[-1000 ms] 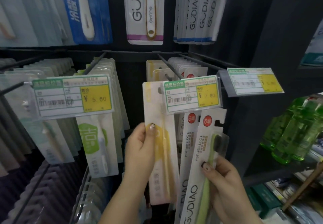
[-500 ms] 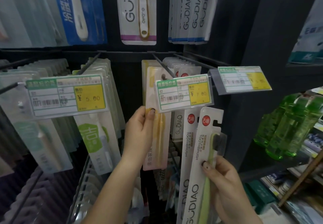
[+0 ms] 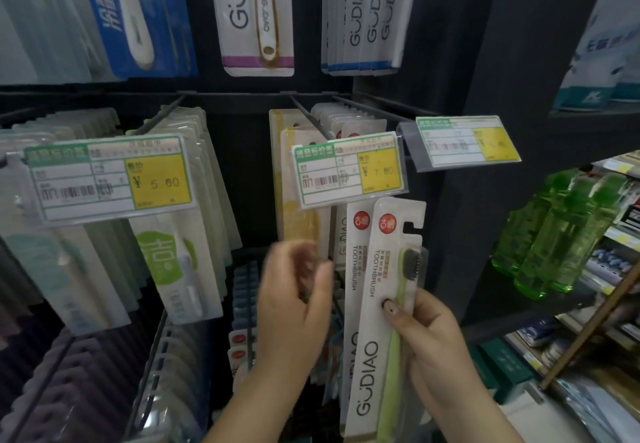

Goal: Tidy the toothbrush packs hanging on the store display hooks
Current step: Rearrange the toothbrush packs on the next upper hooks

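The left hand (image 3: 294, 299) is pretty motion-blurred, so whether its curled fingers actually have hold of anything can't be told; it sits just below the yellow packs (image 3: 300, 224) hanging on the middle hook. Those packs are half hidden behind the 7.00 price tag (image 3: 348, 170). The right hand (image 3: 427, 335) pinches a green GUDIAO toothbrush pack (image 3: 379, 321), thumb pressed on its front. That pack stands nearly upright, brush head and hang slot up, its bottom cut off by the frame edge.
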`<control>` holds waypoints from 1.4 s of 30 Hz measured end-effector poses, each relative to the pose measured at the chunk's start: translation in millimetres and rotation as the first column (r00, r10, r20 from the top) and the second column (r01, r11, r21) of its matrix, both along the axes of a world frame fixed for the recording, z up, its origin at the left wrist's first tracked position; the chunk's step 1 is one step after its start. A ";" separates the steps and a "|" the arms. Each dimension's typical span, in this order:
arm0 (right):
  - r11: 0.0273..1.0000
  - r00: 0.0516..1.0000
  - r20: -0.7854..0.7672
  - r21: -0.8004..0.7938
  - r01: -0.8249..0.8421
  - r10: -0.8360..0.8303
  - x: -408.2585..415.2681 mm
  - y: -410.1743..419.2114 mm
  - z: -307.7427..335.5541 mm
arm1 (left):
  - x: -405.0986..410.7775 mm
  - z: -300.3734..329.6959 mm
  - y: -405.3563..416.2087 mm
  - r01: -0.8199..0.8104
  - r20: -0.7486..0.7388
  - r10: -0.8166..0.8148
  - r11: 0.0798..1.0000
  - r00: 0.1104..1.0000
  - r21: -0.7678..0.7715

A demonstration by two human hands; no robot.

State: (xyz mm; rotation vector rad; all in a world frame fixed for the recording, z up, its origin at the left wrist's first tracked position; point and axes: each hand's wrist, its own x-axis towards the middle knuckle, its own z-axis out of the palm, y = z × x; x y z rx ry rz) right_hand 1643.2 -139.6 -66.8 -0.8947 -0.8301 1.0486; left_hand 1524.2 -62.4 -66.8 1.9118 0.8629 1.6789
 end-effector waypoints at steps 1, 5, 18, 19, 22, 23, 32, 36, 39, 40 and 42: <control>1.000 1.000 0.006 0.001 0.000 0.000 -0.2 0.7 0.4 | 2.6 0.8 -8.0 0.132 -0.004 -0.132 0.988 0.991 -0.081; 1.000 0.999 0.046 -0.003 -0.010 0.010 -0.6 0.9 1.3 | 9.8 1.3 -17.4 0.326 0.062 -0.322 0.904 0.945 -0.275; 0.911 0.905 0.110 -0.003 0.413 -0.410 14.3 -11.0 -3.4 | 18.1 30.0 8.8 0.230 0.118 -0.211 0.954 0.970 -0.190; 0.898 0.891 0.130 0.005 0.439 -0.436 14.6 -11.5 -3.7 | 20.7 31.6 10.2 0.217 0.101 -0.201 0.960 0.974 -0.179; 0.888 0.878 0.145 0.018 0.459 -0.457 13.6 -13.1 -3.3 | 28.1 36.0 14.3 0.205 0.094 -0.191 0.963 0.977 -0.174; 0.889 0.878 0.151 0.019 0.458 -0.455 14.4 -12.9 -4.4 | 30.9 37.0 15.9 0.202 0.100 -0.186 0.964 0.977 -0.175; 0.908 0.895 0.168 0.001 0.418 -0.413 15.9 -12.3 -2.7 | 47.1 43.6 21.5 0.155 0.112 -0.136 0.971 0.984 -0.184; 0.922 0.908 0.169 0.017 0.387 -0.384 18.1 -10.9 -2.0 | 50.1 46.4 23.0 0.205 0.124 -0.182 0.956 0.976 -0.209; 0.944 0.926 0.188 0.021 0.330 -0.328 19.3 -9.5 -2.0 | 53.0 46.9 24.0 0.225 0.081 -0.213 0.957 0.974 -0.184; 0.952 0.930 0.206 0.021 0.307 -0.304 19.9 -9.0 -1.0 | 53.7 46.9 24.8 0.221 0.071 -0.212 0.959 0.975 -0.176; 0.968 0.934 0.258 0.028 0.250 -0.248 21.7 -7.3 3.0 | 54.1 45.9 27.2 0.229 0.064 -0.221 0.957 0.973 -0.177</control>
